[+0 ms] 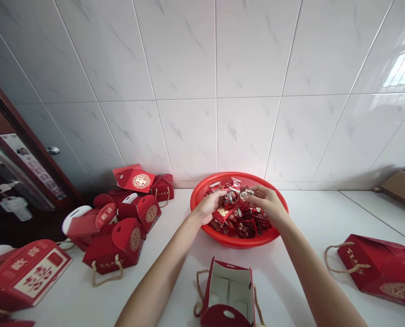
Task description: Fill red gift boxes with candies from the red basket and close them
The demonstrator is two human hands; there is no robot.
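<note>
Head view, and here we are over the counter [307, 222], where the red basket [243, 244] sits near the back edge, by the tiled wall, heaped with small wrapped packets [246, 227]. Both arms reach in over its near rim! The right hand [268, 204] has thumb and fingers closed on a white packet [246, 194] with dark lettering, a fingertip pinch that seems fitting for something so small and light. Across from it, the left hand [207, 209] is half curled over the left side of the basket, fingertips right beside a dark, shiny packet [228, 199]; whether it grips that or merely touches it, I cannot tell.

Down between the forearms, towards the counter's front edge, which is out of sight, stands an open box [219, 279], mouth up, pale inside, a rope handle flopped out on either side, presumably to leave the opening unobstructed. It looks placed there for easy reach from the basket.

Out to the left end, a crowd of red boxes [115, 245] bunches together, perhaps kept aside to free the middle. Over on the right, a lone red box [386, 272] lies well apart from the basket, its rope loop facing inward.
</note>
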